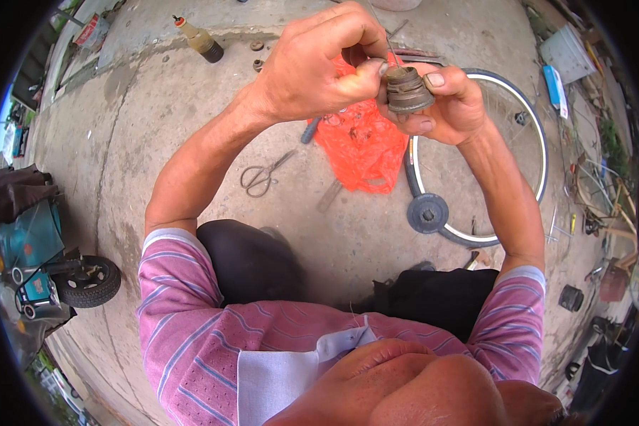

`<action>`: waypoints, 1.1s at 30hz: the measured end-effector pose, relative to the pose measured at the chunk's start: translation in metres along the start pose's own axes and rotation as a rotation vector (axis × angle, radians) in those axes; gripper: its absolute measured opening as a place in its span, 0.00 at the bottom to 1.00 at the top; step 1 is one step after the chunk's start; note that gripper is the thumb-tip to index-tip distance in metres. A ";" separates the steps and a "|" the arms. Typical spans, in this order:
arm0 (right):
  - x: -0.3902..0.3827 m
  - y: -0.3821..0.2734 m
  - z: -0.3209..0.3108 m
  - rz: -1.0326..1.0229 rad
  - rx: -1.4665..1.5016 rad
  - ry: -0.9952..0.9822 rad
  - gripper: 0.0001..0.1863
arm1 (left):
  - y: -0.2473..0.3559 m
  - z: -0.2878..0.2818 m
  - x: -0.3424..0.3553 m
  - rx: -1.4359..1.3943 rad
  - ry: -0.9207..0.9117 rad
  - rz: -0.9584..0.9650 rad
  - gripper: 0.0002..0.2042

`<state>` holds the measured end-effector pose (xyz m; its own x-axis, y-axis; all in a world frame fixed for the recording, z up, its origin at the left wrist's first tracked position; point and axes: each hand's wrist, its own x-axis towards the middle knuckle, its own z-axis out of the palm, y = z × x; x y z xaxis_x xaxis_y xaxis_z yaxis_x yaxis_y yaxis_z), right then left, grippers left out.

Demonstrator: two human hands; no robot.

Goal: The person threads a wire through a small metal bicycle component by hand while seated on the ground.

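My right hand [454, 106] grips a small, grimy, threaded metal cup-shaped part [409, 93] between thumb and fingers, held up at the top centre. My left hand [316, 71] is closed beside it, thumb and fingers pinched at a thin metal rod [392, 50] whose lower end meets the top of that part; the exact fingertip contact is partly hidden. Beneath both hands an orange-red plastic bag [362, 156] lies crumpled on the concrete, partly under a bicycle wheel [534, 163]. A round dark disc [427, 211] rests on that wheel's lower left edge.
Black-handled scissors [259, 181] lie left of the bag. A bottle of dark liquid [199, 39] stands farther back. A teal scooter [39, 234] with a small wheel is at left. A bucket [568, 51], a blue box [556, 91] and scrap [614, 277] line the right side.
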<state>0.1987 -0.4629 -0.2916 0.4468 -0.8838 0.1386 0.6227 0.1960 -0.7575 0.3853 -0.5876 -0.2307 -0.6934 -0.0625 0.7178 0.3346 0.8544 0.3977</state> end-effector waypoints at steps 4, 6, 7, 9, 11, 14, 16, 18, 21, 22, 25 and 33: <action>0.001 0.000 0.000 0.005 0.014 -0.023 0.30 | -0.001 0.005 -0.004 -0.078 0.041 -0.012 0.07; 0.000 -0.001 0.000 0.001 0.021 0.001 0.31 | 0.001 0.004 -0.005 -0.116 0.004 -0.111 0.07; -0.001 0.000 -0.001 -0.007 0.050 0.004 0.31 | 0.002 0.004 -0.007 -0.117 0.005 -0.110 0.07; -0.001 0.000 -0.001 -0.015 0.079 0.008 0.31 | 0.003 0.007 -0.012 -0.162 -0.080 -0.271 0.05; -0.001 0.001 0.000 -0.004 0.126 -0.034 0.32 | 0.008 0.005 -0.010 -0.168 -0.087 -0.323 0.07; 0.001 0.005 -0.005 -0.016 0.159 -0.090 0.32 | 0.005 0.004 -0.010 -0.199 -0.129 -0.373 0.09; 0.003 0.005 -0.006 -0.028 0.161 -0.100 0.32 | 0.001 0.005 -0.011 -0.226 -0.163 -0.370 0.10; 0.002 0.004 -0.004 -0.039 0.163 -0.110 0.31 | -0.002 0.006 -0.012 -0.339 -0.129 -0.388 0.10; 0.003 -0.003 0.010 -0.036 0.122 0.002 0.29 | -0.006 0.007 -0.016 -0.515 -0.082 -0.440 0.09; 0.004 -0.004 0.019 -0.034 -0.085 0.146 0.30 | -0.003 0.007 -0.013 -0.517 -0.084 -0.441 0.09; 0.004 -0.007 0.019 -0.043 -0.402 0.278 0.31 | 0.007 0.003 -0.004 -0.356 -0.007 -0.568 0.08; 0.002 -0.016 0.035 -0.057 -0.779 0.278 0.20 | -0.002 -0.022 0.009 -0.108 -0.173 0.010 0.09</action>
<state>0.2117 -0.4529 -0.2572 0.1893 -0.9763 0.1050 -0.0293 -0.1125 -0.9932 0.3923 -0.6011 -0.2130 -0.7859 0.0431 0.6168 0.4022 0.7933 0.4570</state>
